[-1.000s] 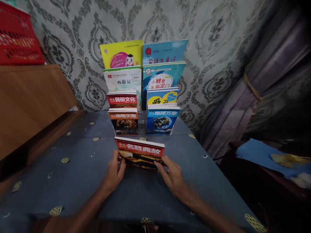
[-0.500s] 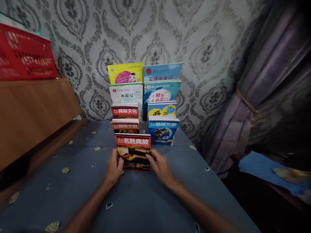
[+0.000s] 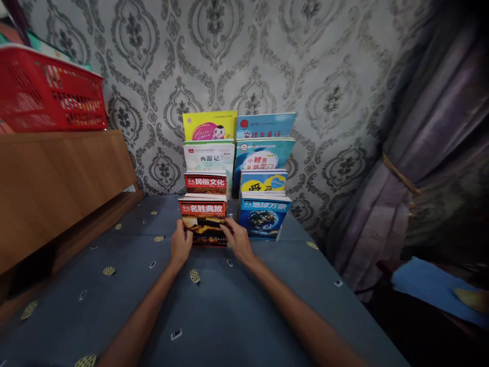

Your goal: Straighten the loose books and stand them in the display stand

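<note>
Between my two hands stands a book [image 3: 204, 227] with a red title band and a dark golden picture, upright at the front of the left row. My left hand [image 3: 181, 244] grips its left edge, and my right hand [image 3: 237, 238] pinches its right edge. Close behind it, a red-titled book [image 3: 205, 182] and a white book [image 3: 210, 157] show their upper parts. At the back of that row leans a yellow book [image 3: 209, 125]. To the right stands a second row: a blue globe-cover book [image 3: 263, 219], a yellow-and-blue book [image 3: 263, 182], a teal book [image 3: 265, 153] and a blue book [image 3: 266, 125].
A dark blue patterned cloth [image 3: 214, 316] covers the surface. On the left, a red basket [image 3: 53, 92] sits on a wooden cabinet [image 3: 64, 178]. Patterned wallpaper [image 3: 254, 56] rises behind the books. A tied purple curtain [image 3: 367, 219] hangs at right, above a blue cloth [image 3: 424, 285].
Both hands have moved the red-banded book away from me, up against the left row. It now covers the orange-titled book that showed behind it. The view has shifted slightly.
</note>
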A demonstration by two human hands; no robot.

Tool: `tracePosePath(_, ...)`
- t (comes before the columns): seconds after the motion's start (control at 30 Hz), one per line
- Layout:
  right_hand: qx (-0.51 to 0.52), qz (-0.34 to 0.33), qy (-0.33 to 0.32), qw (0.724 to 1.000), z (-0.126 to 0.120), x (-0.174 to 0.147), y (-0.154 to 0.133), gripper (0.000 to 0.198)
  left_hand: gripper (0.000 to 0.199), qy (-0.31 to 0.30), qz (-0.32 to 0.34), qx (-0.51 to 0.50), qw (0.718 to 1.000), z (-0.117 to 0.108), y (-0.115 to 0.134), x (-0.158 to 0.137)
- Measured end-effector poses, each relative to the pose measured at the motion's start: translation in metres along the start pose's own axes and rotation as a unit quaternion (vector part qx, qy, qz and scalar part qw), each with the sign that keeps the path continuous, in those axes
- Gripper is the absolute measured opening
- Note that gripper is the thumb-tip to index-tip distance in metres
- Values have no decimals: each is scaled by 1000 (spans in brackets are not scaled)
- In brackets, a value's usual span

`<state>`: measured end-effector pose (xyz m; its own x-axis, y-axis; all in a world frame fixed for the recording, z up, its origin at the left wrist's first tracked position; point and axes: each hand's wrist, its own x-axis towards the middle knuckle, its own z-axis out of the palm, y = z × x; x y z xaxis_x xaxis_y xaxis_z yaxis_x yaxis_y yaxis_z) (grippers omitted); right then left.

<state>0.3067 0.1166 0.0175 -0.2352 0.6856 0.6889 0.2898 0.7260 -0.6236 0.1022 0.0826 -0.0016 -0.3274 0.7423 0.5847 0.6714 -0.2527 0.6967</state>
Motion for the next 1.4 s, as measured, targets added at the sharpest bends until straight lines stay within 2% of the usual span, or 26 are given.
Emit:
tracePosePath(0.23,20,-6,44,999,-9,34,-4,29,14,48,79,-37,995,1,18,33)
tracePosePath(0.4,33,-11,71,997,-14,41,-3,28,17,68,125,-57,988,6,26,47)
tracePosePath(0.87,-3,-74,78,994,-16,37,0,21,12,57,141,-105,983,6,11,45)
tracePosePath(1.27,-16,-23,39,999,-12,32,6,26,6,38,136,-91,986,8,1,41)
tracePosePath(1.4,-15,-27,36,999,-10,30,7,24,5,33,126,-75,989,8,-1,41)
